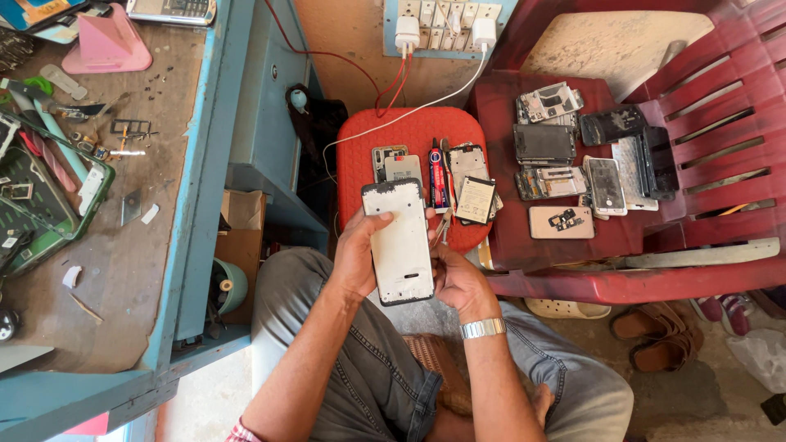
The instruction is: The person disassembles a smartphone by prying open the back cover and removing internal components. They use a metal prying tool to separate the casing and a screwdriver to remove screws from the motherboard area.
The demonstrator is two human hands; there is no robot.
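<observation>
From my remote seat, I see both hands closed around a white phone frame (399,243), held upright over the lap: the left hand (358,255) clasps its left edge with the thumb laid across the face, and the right hand (458,278), a metal watch (482,328) on its wrist, grips the lower right corner with the fingers tucked behind. The frame hangs in the air, just in front of the red stool (412,135), overlapping its near edge from my view. On the stool, behind the frame, lie a phone back (396,164), a small glue tube (438,178) and a battery (476,199). To the stool's right a red plastic chair (622,221) carries a heap of stripped phones and boards; to its left stands a blue workbench (196,245) strewn with tools. My worry is the thin frame itself: I judge that squeezing at opposite edges could flex or twist it, and a slip of the right-hand corner grip would drop it onto the concrete floor between the knees.
</observation>
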